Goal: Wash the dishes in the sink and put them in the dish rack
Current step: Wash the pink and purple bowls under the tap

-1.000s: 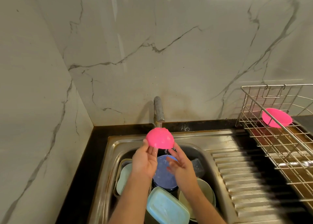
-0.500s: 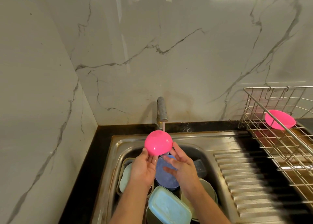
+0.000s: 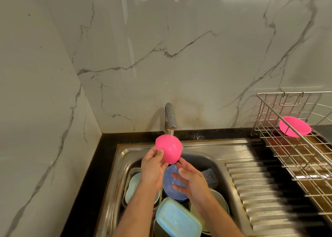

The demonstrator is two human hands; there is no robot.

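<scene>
Nearest to me, a pale blue rectangular plastic container lid [image 3: 177,218] is lying at the front of the stainless steel sink [image 3: 218,149], with a pale green round bowl [image 3: 218,201] sitting just to its right and a pale mint dish [image 3: 132,187] tucked against the left wall of the basin. Behind them, a round blue plastic lid [image 3: 168,175] is resting among the pile, beside a clear plastic tub [image 3: 209,176].

Above that pile, I am seeing my right hand [image 3: 193,182] hanging open, its fingers [image 3: 177,175] spread and relaxed, holding nothing, just below the bowl. My left hand [image 3: 152,166] is gripping a bright pink round plastic bowl [image 3: 168,149], thumb and fingers curled round its left side, turned so its outer base is facing me.

Water is running from the grey metal tap [image 3: 170,117] onto the top of that bowl. Off to the right, past the ribbed drainboard [image 3: 255,184], a wire dish rack [image 3: 294,152] is standing on the black counter [image 3: 106,145], holding a second pink bowl [image 3: 294,126] tilted at its far end.
</scene>
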